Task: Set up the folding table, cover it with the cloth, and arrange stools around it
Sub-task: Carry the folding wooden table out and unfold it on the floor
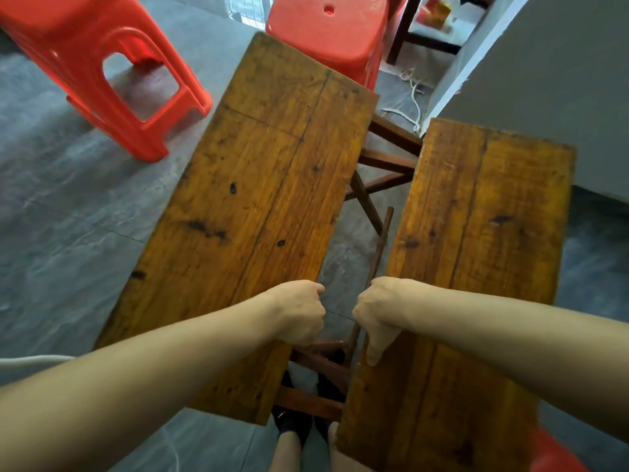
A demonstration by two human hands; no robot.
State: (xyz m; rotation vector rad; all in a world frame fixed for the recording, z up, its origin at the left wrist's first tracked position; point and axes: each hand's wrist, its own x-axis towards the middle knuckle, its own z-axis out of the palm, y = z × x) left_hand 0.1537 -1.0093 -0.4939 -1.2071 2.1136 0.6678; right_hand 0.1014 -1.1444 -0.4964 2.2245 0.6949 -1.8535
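— What sort of place is this?

— A plain room in a home or a small eatery; I cannot tell which. The floor (pixel 68 212) is grey stone-look tile, and a grey wall with a white edge (pixel 531 73) rises on the right.

— What else shows it?

— Red plastic stools (pixel 112 63), the cheap stackable kind, stand beside a worn wooden folding table (pixel 258 185) with its two leaves apart. A white cord (pixel 413 100) lies loose on the floor, and dark wooden furniture legs (pixel 405 32) stand at the back.
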